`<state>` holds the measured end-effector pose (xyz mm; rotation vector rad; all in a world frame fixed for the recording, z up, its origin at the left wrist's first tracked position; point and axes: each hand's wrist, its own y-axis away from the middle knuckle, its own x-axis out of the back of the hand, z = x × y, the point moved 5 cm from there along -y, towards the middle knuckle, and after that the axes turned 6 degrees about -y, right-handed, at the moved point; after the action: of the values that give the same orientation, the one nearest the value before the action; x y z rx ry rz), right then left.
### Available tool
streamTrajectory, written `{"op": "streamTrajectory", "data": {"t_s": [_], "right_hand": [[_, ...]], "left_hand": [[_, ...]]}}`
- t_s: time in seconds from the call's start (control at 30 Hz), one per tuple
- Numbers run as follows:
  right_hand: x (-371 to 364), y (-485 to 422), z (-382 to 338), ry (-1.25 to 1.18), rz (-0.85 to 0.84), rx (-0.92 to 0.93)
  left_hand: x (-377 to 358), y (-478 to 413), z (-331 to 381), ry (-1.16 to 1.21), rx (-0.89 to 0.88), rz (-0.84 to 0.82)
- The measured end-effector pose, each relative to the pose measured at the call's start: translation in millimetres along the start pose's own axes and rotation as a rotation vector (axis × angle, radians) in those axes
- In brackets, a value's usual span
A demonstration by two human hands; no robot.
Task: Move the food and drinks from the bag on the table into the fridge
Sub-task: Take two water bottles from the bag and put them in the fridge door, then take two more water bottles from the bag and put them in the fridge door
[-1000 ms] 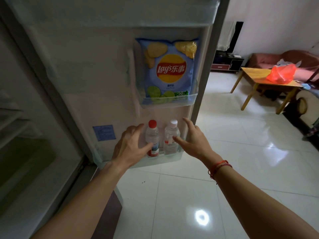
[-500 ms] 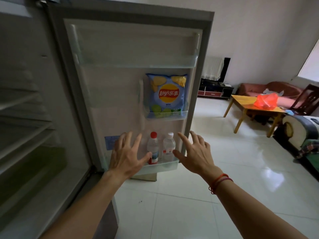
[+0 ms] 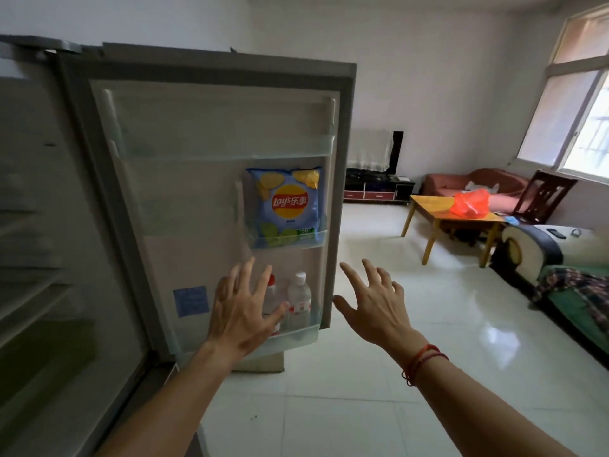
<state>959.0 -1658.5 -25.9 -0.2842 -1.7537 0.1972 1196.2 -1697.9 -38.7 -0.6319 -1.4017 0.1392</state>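
The fridge door (image 3: 184, 199) stands open in front of me. A blue bag of crisps (image 3: 290, 206) sits upright in its middle door shelf. Two clear bottles stand in the bottom door shelf: a red-capped bottle (image 3: 271, 293), partly hidden by my fingers, and a white-capped bottle (image 3: 299, 300). My left hand (image 3: 240, 311) is spread open in front of the bottles and holds nothing. My right hand (image 3: 375, 306) is open with fingers apart, just right of the door's edge, empty. The red plastic bag (image 3: 470, 202) lies on the wooden table (image 3: 428, 206) far across the room.
The fridge interior (image 3: 39, 258) with its shelves is at my left. White tiled floor (image 3: 395, 341) stretches between the fridge and the table. A dark chair (image 3: 543, 196), a red sofa (image 3: 461, 183) and a sofa with a checked cover (image 3: 566, 285) surround the table.
My view has drawn back from the door and risen, so more of the room shows. Both hands have lifted away from the bottles and stay open; my right hand is now past the door's edge.
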Motion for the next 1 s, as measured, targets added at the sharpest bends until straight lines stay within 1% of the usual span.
{"op": "streamTrajectory", "data": {"t_s": [0.27,0.4,0.5,0.7,1.0], "right_hand": [[36.0,34.1,38.0,0.112,0.077,-0.177],[56.8,67.5,54.7,0.152,0.119,-0.302],[70.0,96.4,67.9,0.186,0.143,-0.393],[90.8,147.4,88.1,0.198,0.188,-0.526],[116.5,191.3,135.4,0.231,0.218,-0.647]], "left_hand": [[-2.1,-22.8,47.1,0.114,-0.178,0.002],[5.5,-26.4,78.6,0.184,-0.313,0.036],[7.9,-28.1,104.3,0.265,-0.391,0.035],[13.9,-21.7,156.1,0.333,-0.536,0.024],[30.6,-12.5,232.2,0.384,-0.660,0.075]]}}
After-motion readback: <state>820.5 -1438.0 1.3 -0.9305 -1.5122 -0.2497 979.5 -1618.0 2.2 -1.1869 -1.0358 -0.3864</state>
